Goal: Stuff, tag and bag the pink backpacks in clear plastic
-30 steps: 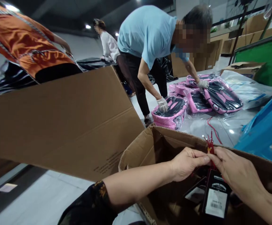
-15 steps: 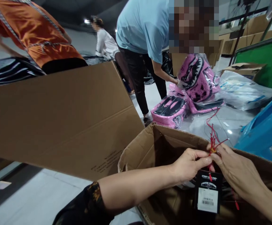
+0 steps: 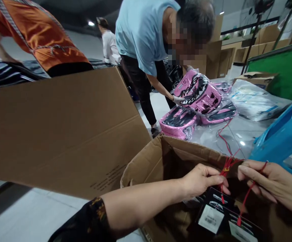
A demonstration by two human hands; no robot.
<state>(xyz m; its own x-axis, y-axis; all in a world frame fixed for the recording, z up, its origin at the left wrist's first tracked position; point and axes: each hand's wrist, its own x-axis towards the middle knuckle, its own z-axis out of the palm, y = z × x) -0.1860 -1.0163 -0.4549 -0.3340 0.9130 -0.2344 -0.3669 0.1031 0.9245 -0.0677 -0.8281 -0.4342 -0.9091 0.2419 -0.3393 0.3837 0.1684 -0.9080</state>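
Over an opened cardboard box (image 3: 146, 158), my left hand (image 3: 206, 179) pinches a bundle of red cords (image 3: 226, 164) bound with a small yellow band. Black hang tags (image 3: 213, 210) with white barcode labels dangle below on these cords. To its right, my right hand (image 3: 269, 178) has its fingers closed on a red cord, which runs down to a second black tag (image 3: 245, 228). The two hands are slightly apart. Shadow hides most of the box's inside.
A large cardboard flap (image 3: 67, 131) stands at left. Beyond the box, a person in a blue shirt (image 3: 143, 37) handles plastic-wrapped pink backpacks (image 3: 198, 92). A blue plastic object (image 3: 282, 131) stands at right. Another person wears an orange top (image 3: 42, 37).
My right hand has moved right, away from my left, drawing a cord and tag apart from the bundle. The person in blue has lowered a pink backpack onto the others.
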